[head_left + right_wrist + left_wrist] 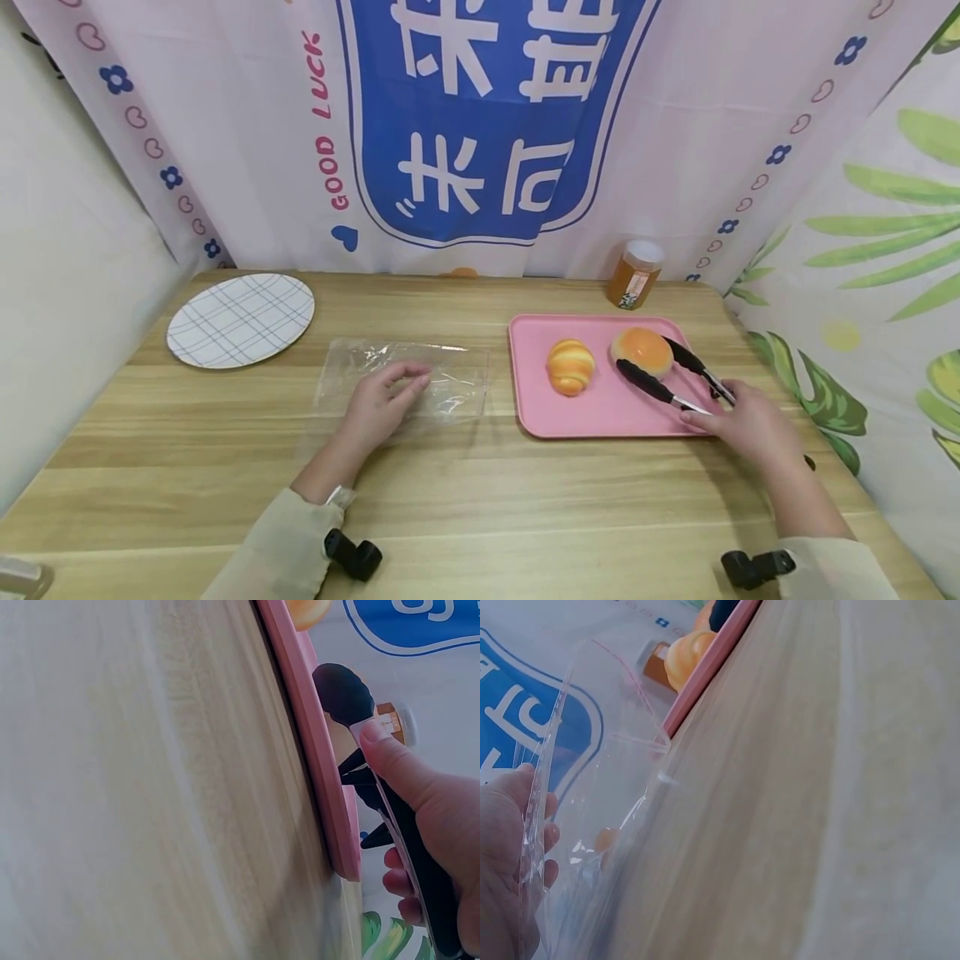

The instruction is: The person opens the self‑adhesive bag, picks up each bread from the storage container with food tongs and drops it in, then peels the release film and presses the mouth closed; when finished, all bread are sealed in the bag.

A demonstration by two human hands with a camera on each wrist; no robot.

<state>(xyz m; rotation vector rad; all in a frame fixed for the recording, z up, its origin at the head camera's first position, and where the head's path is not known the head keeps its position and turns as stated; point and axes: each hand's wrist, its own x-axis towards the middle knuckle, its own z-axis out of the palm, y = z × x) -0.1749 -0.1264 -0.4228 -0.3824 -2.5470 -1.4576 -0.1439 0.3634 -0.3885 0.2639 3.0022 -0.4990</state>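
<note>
Tongs [648, 383], black-tipped metal, straddle round orange-topped bun [642, 348] on rectangular pink tray [592, 419], right grip [759, 423] wrapping 'em; left grip [380, 403] pinches clear-plastic bag [453, 390], barely any wood-grain bench [500, 375] between edges.

Pink "GOOD LUCK" [321, 121], white "未来可期" [442, 175] on cloth [255, 167]; jar label [634, 287] illegible.

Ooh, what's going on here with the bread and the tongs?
Someone is using both hands at a table. The right hand holds black-tipped tongs, with one tip on each side of a round bun. A striped roll lies beside it on the pink tray. The left hand holds a clear plastic bag. Neither bread is in the bag.
</note>
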